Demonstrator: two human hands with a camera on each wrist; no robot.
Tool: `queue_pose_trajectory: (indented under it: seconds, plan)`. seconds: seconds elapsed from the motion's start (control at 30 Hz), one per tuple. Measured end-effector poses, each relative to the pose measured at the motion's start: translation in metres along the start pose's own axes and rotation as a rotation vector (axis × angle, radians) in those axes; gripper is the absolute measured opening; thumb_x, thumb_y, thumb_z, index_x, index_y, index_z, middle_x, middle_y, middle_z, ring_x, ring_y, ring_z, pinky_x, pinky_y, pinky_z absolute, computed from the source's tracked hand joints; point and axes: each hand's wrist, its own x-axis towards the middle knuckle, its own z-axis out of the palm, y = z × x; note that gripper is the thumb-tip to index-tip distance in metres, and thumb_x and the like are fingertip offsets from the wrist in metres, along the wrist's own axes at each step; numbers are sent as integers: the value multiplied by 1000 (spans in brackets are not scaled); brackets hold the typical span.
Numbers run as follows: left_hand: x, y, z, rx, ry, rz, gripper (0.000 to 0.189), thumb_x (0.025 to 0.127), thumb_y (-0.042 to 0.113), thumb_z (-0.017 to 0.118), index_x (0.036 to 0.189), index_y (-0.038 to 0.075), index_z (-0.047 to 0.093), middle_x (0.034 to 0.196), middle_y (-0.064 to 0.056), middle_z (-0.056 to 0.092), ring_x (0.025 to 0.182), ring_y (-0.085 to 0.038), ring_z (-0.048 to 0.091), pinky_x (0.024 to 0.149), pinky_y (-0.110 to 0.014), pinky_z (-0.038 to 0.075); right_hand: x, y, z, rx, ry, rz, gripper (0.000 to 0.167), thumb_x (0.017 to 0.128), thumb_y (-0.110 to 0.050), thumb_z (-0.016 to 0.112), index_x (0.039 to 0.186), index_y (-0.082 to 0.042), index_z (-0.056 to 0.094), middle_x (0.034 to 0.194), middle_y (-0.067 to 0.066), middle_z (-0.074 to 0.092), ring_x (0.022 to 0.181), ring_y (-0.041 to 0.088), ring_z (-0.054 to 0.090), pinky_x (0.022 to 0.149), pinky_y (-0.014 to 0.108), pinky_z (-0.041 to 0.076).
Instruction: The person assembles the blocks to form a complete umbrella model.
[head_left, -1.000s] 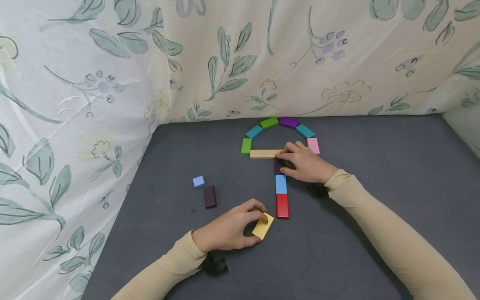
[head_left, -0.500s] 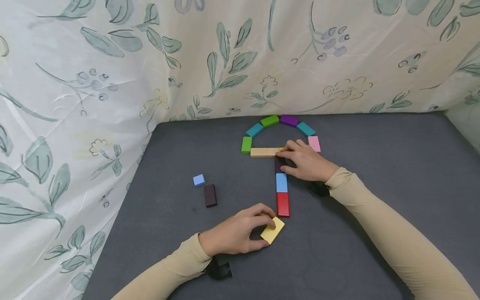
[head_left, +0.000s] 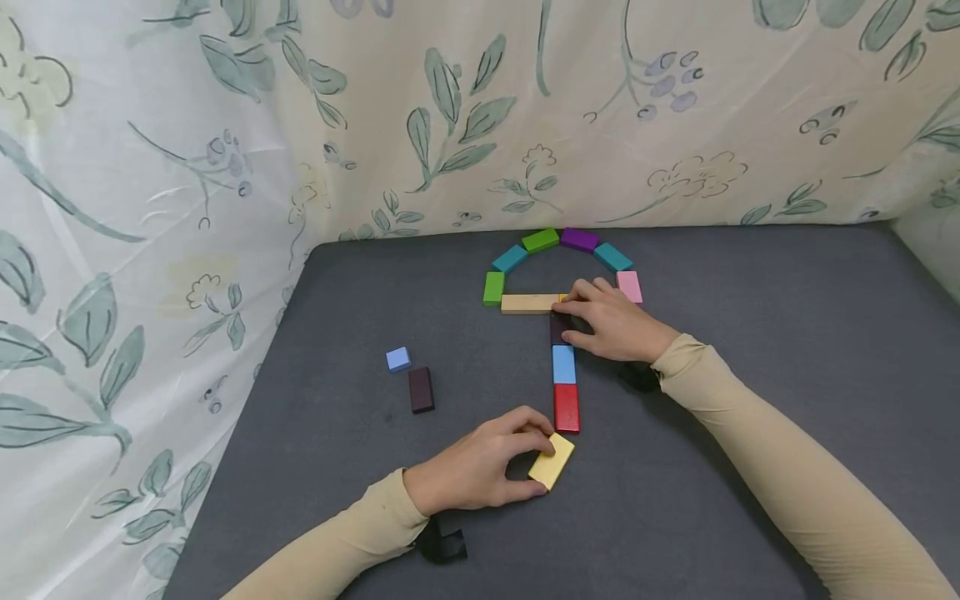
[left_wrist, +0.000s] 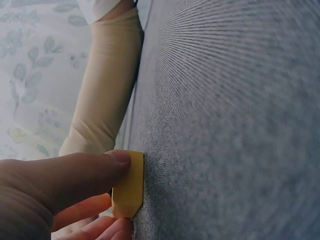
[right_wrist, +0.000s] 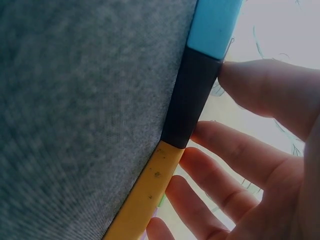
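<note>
My left hand [head_left: 491, 458] pinches a pale yellow block [head_left: 552, 462] between thumb and fingers. It sits slanted just below the red block [head_left: 567, 408]; I cannot tell whether they touch. In the left wrist view the yellow block [left_wrist: 129, 187] lies against the dark cloth. Fingertips of my right hand [head_left: 618, 321] rest on a dark block [right_wrist: 192, 95] and an orange-yellow block [right_wrist: 147, 192], thumb near the light blue block [right_wrist: 215, 25]. Light blue [head_left: 564, 364] and red blocks follow the dark one in a column. A natural wood block [head_left: 529, 304] lies left of the right fingertips.
An arch of green, teal, purple and pink blocks, its purple block [head_left: 580, 240] near the top, stands behind the right hand. A small blue block [head_left: 398, 359] and a dark brown block [head_left: 422, 390] lie apart at left. Patterned cloth [head_left: 465, 117] hangs behind the dark table [head_left: 825, 333].
My left hand has slid the pale yellow block rightward and slightly nearer to me, to below the red block. The right hand has stayed on the blocks.
</note>
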Motion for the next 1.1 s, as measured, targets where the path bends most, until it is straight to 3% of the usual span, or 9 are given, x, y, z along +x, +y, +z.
queue_pose_trajectory:
  seconds: [1.1]
  plan:
    - [8, 5, 7, 7, 73, -54, 43, 86, 30, 88, 121, 10, 72, 128, 1, 57, 114, -9, 62, 103, -14, 47, -1, 1, -3, 8, 3, -5, 47, 93, -19, 78, 136, -3, 69, 113, 13, 61, 96, 27, 48, 80, 39, 40]
